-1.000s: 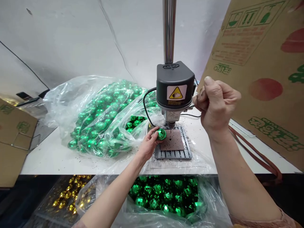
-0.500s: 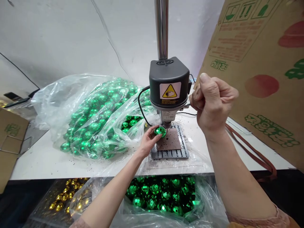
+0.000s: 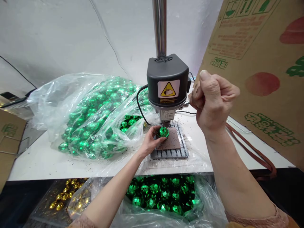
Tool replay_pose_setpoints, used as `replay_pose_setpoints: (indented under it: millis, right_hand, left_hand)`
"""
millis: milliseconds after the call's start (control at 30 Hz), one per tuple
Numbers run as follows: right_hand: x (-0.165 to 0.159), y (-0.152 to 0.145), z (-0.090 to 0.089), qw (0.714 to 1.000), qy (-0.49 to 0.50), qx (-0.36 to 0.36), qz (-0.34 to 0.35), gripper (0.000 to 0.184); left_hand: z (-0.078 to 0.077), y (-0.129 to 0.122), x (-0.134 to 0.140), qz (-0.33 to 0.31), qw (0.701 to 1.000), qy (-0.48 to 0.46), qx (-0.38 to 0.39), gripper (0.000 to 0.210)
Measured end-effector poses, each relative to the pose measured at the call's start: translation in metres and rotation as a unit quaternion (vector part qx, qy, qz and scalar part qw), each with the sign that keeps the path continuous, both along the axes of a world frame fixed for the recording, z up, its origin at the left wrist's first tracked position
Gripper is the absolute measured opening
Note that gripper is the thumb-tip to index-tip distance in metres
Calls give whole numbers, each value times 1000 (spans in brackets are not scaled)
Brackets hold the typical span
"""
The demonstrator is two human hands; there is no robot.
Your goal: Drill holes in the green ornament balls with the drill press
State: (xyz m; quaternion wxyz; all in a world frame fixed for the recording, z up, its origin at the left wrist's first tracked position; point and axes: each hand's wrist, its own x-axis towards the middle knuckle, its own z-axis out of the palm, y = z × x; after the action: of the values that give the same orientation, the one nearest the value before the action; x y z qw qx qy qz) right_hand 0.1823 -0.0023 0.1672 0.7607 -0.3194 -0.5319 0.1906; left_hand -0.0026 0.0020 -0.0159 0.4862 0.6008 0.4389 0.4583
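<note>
My left hand (image 3: 152,138) pinches a shiny green faceted ball (image 3: 163,132) between thumb and fingers, just under the chuck of a small black drill press (image 3: 168,80). Beneath the ball lies a brown board (image 3: 174,142) on the slotted grey base plate (image 3: 169,154). My right hand (image 3: 212,101) is raised beside the machine's head, its fingers closed around the feed lever (image 3: 186,104), of which only a short stretch shows. The drill bit is hidden behind the ball and chuck.
A clear plastic bag of green balls (image 3: 95,117) lies left of the press on the white table (image 3: 47,164). Below the front edge sits an open bag of green balls (image 3: 163,193), with gold balls (image 3: 63,196) to its left. A cardboard box (image 3: 249,63) stands right. Dark shavings litter the tabletop.
My left hand has shifted the green ball slightly right, under the chuck, and the ball has turned a little. My right hand has stayed almost in place on the lever.
</note>
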Motion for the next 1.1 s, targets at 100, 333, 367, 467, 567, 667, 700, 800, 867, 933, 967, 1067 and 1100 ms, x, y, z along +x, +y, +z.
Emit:
replay_pose_setpoints:
  millis: [100, 333, 367, 467, 567, 667, 700, 800, 867, 933, 967, 1067, 1100]
  right_hand:
    - [0, 0, 1, 1000, 12, 5, 13, 45]
    - [1, 0, -1, 1000, -2, 5, 5, 47]
    - [1, 0, -1, 1000, -3, 8, 5, 46]
    - [0, 0, 0, 1000, -6, 9, -3, 46]
    - [-1, -1, 1, 999, 20, 22, 14, 44]
    - [-2, -1, 1, 998, 42, 36, 39, 42]
    - [-2, 0, 1, 997, 43, 40, 40, 42]
    - [-1, 2, 1, 998, 35, 49, 37, 43]
    - [-1, 4, 0, 997, 33, 52, 41, 43]
    - [0, 4, 0, 997, 36, 52, 44, 43]
    - [0, 4, -1, 997, 39, 55, 42, 43]
    - [-1, 1, -6, 997, 29, 73, 20, 44]
    - [-2, 0, -8, 996, 24, 83, 8, 45]
  left_hand:
    - [0, 0, 3, -3, 1000, 14, 19, 54]
    - [-7, 0, 4, -7, 999, 21, 36, 54]
    - [-8, 0, 4, -8, 999, 18, 34, 54]
    - [-10, -1, 4, -9, 999, 28, 39, 55]
    - [-10, -6, 8, -10, 997, 47, 54, 53]
    - [-9, -11, 15, -4, 997, 44, 56, 51]
    - [-9, -13, 18, 1, 998, 40, 55, 50]
    - [-11, -15, 23, 21, 998, 28, 57, 49]
    - [-13, -16, 25, 30, 997, 20, 61, 50]
    - [-15, -16, 25, 30, 998, 13, 62, 52]
    - [-15, -16, 24, 28, 998, 11, 64, 52]
    - [-16, -16, 24, 22, 997, 10, 69, 52]
    - [-15, -17, 24, 23, 997, 10, 71, 52]
